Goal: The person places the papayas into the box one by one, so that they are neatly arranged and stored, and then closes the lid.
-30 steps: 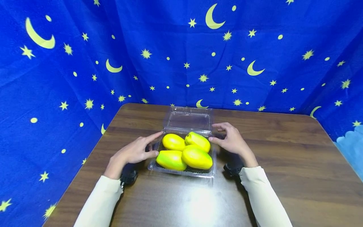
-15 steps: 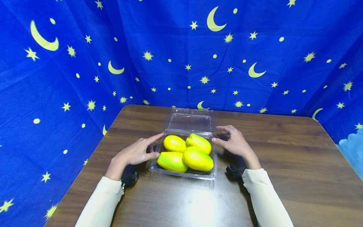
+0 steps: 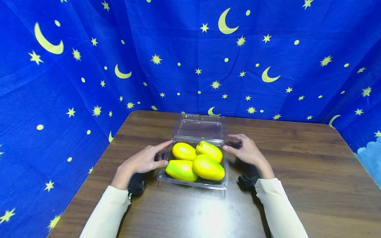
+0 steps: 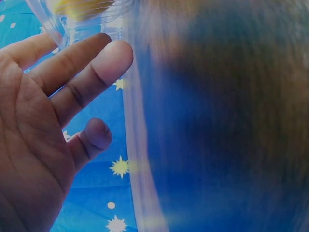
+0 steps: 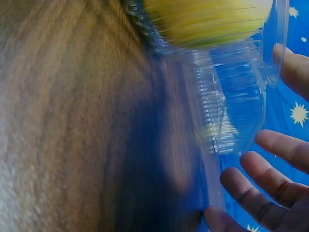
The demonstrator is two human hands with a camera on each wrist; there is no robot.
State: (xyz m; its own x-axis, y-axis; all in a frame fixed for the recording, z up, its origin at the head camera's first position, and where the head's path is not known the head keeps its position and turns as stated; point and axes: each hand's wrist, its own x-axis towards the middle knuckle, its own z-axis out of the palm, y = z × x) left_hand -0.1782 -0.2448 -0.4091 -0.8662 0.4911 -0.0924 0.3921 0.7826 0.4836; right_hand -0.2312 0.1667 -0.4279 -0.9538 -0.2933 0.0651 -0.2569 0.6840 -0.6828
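Observation:
A clear plastic clamshell box point(image 3: 193, 185) sits on the table with its lid point(image 3: 200, 128) laid back. Inside it are several smooth yellow-green fruits, shaped like papayas; one point(image 3: 208, 167) lies at the front right and another point(image 3: 181, 170) at the front left. My left hand point(image 3: 141, 161) is at the box's left side, forefinger and thumb stretched to its rim. On the other side, my right hand point(image 3: 246, 150) has its thumb at the right rim and its fingers spread near the hinge. In the right wrist view, the fingers point(image 5: 273, 181) stand apart from the lid.
The box stands on a brown wooden table point(image 3: 297, 172). Behind and to the left hangs a blue cloth point(image 3: 178, 39) with yellow moons and stars. Black wrist cameras sit under both wrists, and a bright glare lies on the table in front.
The whole scene has shifted slightly down and right in the head view. My right thumb has moved slightly away from the fruit towards the rim; the left hand keeps its pose.

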